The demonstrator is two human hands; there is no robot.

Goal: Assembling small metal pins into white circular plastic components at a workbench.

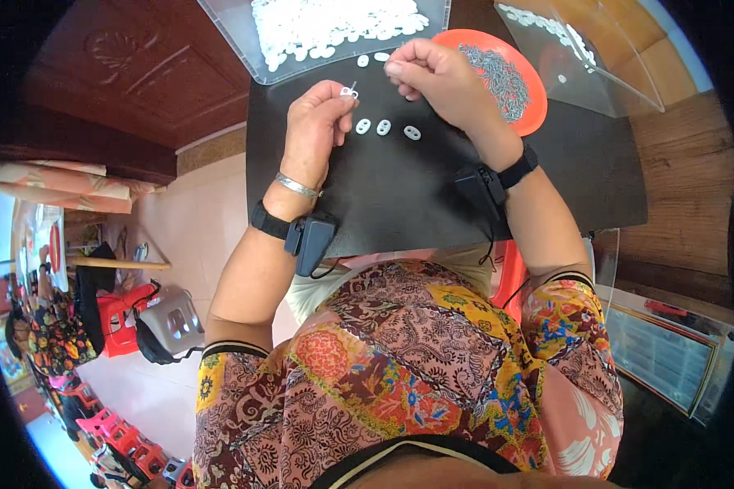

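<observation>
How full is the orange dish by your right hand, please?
Partly full: a heap of small grey metal pieces covers the middle of the orange dish, its rim bare.

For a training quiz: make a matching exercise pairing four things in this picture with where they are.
Things:
1. orange plate
2. clear tray
3. left hand
4. three white pieces

Places:
a. lying in a row on the black board
b. under small grey metal parts
c. pinching one white piece
d. at the top, full of white pieces

Pairs: 1-b, 2-d, 3-c, 4-a
</observation>
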